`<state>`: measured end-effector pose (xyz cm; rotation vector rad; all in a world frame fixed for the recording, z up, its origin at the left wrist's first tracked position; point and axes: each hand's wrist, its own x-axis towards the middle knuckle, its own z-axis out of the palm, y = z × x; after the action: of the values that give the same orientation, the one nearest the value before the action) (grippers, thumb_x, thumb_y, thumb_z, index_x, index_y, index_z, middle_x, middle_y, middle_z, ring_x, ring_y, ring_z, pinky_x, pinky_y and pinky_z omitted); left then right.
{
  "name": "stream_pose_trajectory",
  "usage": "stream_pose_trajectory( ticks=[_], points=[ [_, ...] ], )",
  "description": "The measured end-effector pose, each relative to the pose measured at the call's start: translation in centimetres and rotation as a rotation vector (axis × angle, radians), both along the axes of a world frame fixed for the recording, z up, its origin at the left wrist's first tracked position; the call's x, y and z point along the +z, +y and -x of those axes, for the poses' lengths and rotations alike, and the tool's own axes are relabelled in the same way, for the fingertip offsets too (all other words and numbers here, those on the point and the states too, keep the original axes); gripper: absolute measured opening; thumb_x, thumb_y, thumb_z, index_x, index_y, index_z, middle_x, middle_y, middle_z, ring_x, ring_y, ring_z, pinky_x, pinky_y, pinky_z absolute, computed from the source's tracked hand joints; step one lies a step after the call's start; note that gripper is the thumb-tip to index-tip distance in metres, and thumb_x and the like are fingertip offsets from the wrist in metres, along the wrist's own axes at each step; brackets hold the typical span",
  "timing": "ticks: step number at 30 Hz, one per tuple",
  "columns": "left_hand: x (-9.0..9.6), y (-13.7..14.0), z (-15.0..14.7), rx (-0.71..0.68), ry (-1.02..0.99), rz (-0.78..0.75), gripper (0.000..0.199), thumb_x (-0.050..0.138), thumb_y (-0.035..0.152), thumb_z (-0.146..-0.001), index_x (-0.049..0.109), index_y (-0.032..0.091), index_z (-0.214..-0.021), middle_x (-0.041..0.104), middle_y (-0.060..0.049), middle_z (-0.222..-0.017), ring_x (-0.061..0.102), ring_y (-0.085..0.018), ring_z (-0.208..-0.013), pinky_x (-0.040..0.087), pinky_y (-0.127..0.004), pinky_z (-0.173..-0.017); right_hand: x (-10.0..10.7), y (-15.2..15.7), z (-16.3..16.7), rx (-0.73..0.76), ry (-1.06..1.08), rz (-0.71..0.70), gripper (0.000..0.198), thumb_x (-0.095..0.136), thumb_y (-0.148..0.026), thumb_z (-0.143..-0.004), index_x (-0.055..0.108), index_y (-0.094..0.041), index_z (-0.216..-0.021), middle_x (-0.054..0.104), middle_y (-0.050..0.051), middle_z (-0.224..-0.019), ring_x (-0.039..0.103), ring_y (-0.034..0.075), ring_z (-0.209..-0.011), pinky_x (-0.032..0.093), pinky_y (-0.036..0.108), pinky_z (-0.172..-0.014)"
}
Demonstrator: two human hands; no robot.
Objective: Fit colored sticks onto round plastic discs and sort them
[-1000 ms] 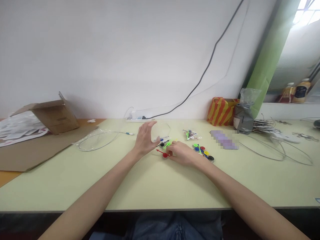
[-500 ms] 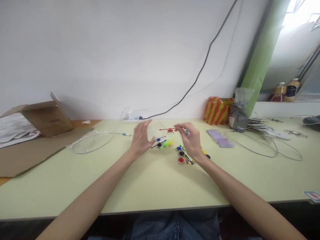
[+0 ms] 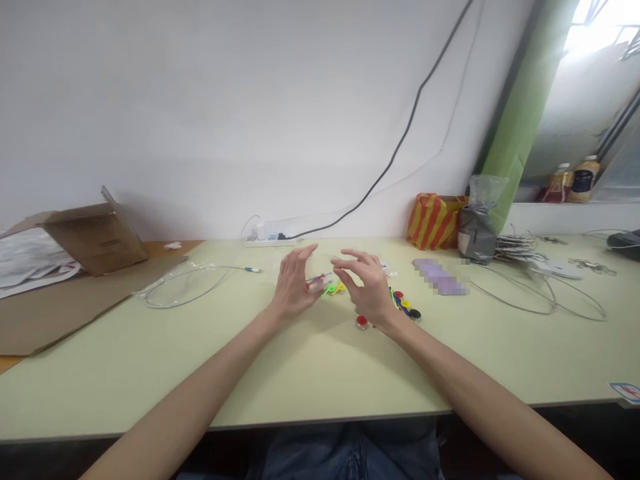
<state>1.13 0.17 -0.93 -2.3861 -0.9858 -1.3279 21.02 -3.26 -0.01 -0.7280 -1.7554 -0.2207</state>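
My left hand (image 3: 293,288) is raised on edge over the pale green table (image 3: 310,373), curled around a small clear item with red and blue bits (image 3: 319,281) at its thumb. What exactly that item is cannot be made out. My right hand (image 3: 367,290) hovers just to its right, fingers spread, holding nothing. Green and yellow plastic pieces (image 3: 334,289) lie between the hands. A red round piece (image 3: 361,322) sits under my right wrist. Several coloured discs and sticks (image 3: 406,307) lie right of that hand.
A purple blurred flat item (image 3: 440,276), a striped orange bag (image 3: 434,221) and a grey bag (image 3: 475,233) stand to the right. Wire loops (image 3: 550,297) lie far right. A clear hoop (image 3: 183,288), cardboard box (image 3: 95,233) and power strip (image 3: 265,235) are on the left.
My right hand lifted a red stick from the table toward my left hand, then let go and spread its fingers. The red piece now sits at my left thumb.
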Motion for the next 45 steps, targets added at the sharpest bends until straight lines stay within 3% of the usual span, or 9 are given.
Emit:
stream_pose_trajectory(
  ticks=[5,10,14,19,26,30,34,41,45],
  points=[
    [0.3,1.0,1.4,0.1,-0.091,0.042,0.08,0.067,0.018,-0.078,0.031,0.024,-0.149,0.054,-0.01,-0.122,0.053,-0.029,-0.116,0.04,-0.047,-0.103,0.0,0.9,-1.4,-0.14,-0.018,0.166,0.027,0.047,-0.013,-0.098,0.069,-0.023,-0.112,0.073,0.009,-0.115,0.06,0.027,-0.122,0.046,0.045,-0.1],
    [-0.1,1.9,2.3,0.173,-0.032,0.051,0.082,0.065,0.017,-0.076,0.031,0.024,-0.15,0.054,-0.011,-0.122,0.053,-0.03,-0.115,0.04,-0.046,-0.101,-1.5,2.5,-2.1,-0.304,-0.464,0.428,0.036,0.048,-0.006,-0.093,0.07,-0.018,-0.118,0.068,0.013,-0.129,0.05,0.032,-0.13,0.041,0.05,-0.104],
    [-0.4,2.2,2.3,0.179,0.003,0.062,0.085,0.066,0.019,-0.076,0.029,0.024,-0.152,0.054,-0.01,-0.121,0.052,-0.03,-0.114,0.04,-0.046,-0.102,-2.1,3.3,-2.2,-0.395,-0.64,0.484,0.036,0.047,-0.011,-0.097,0.071,-0.017,-0.122,0.058,0.018,-0.14,0.044,0.033,-0.134,0.039,0.049,-0.106],
    [-0.1,1.8,2.0,0.151,0.046,0.022,0.085,0.065,0.02,-0.077,0.027,0.023,-0.153,0.053,-0.011,-0.125,0.05,-0.031,-0.119,0.039,-0.047,-0.105,-2.0,4.1,-2.8,-0.355,-0.683,0.54,0.031,0.05,-0.015,-0.098,0.077,-0.022,-0.113,0.061,0.014,-0.134,0.045,0.03,-0.131,0.037,0.046,-0.105],
    [0.9,0.0,0.7,0.077,0.06,-0.02,0.084,0.065,0.02,-0.08,0.026,0.024,-0.153,0.053,-0.012,-0.126,0.051,-0.031,-0.12,0.039,-0.047,-0.104,-2.1,4.9,-2.8,-0.338,-0.764,0.458,0.024,0.06,-0.011,-0.091,0.077,-0.019,-0.107,0.061,0.017,-0.13,0.045,0.032,-0.129,0.034,0.047,-0.105],
    [1.4,-1.4,-0.5,0.017,0.091,-0.057,0.084,0.065,0.021,-0.081,0.023,0.025,-0.154,0.054,-0.012,-0.126,0.051,-0.03,-0.119,0.038,-0.047,-0.104,-2.1,5.0,-2.5,-0.355,-0.763,0.407,0.024,0.056,-0.005,-0.09,0.076,-0.017,-0.093,0.064,0.017,-0.122,0.047,0.031,-0.121,0.037,0.045,-0.1],
    [1.7,-2.4,-1.2,-0.028,0.055,-0.023,0.086,0.067,0.021,-0.08,0.023,0.025,-0.154,0.054,-0.011,-0.122,0.051,-0.029,-0.115,0.039,-0.047,-0.103,-2.1,5.4,-2.7,-0.259,-0.687,0.359,0.021,0.055,-0.005,-0.092,0.072,-0.017,-0.091,0.065,0.013,-0.117,0.048,0.027,-0.116,0.038,0.04,-0.095],
    [2.4,-3.1,-0.9,-0.092,-0.047,-0.033,0.09,0.07,0.023,-0.078,0.022,0.026,-0.154,0.053,-0.01,-0.122,0.052,-0.028,-0.114,0.04,-0.047,-0.103,-0.6,5.6,-4.9,-0.173,-0.368,0.255,0.018,0.051,-0.013,-0.099,0.066,-0.02,-0.09,0.067,0.008,-0.096,0.055,0.022,-0.094,0.04,0.037,-0.087],
    [2.3,-2.9,-1.0,-0.06,-0.008,-0.006,0.09,0.069,0.02,-0.078,0.021,0.027,-0.154,0.053,-0.009,-0.121,0.053,-0.029,-0.114,0.042,-0.046,-0.102,1.0,3.8,-5.5,-0.122,-0.052,0.082,0.021,0.041,-0.015,-0.102,0.06,-0.021,-0.093,0.059,0.007,-0.092,0.055,0.02,-0.086,0.044,0.034,-0.078]
  ],
)
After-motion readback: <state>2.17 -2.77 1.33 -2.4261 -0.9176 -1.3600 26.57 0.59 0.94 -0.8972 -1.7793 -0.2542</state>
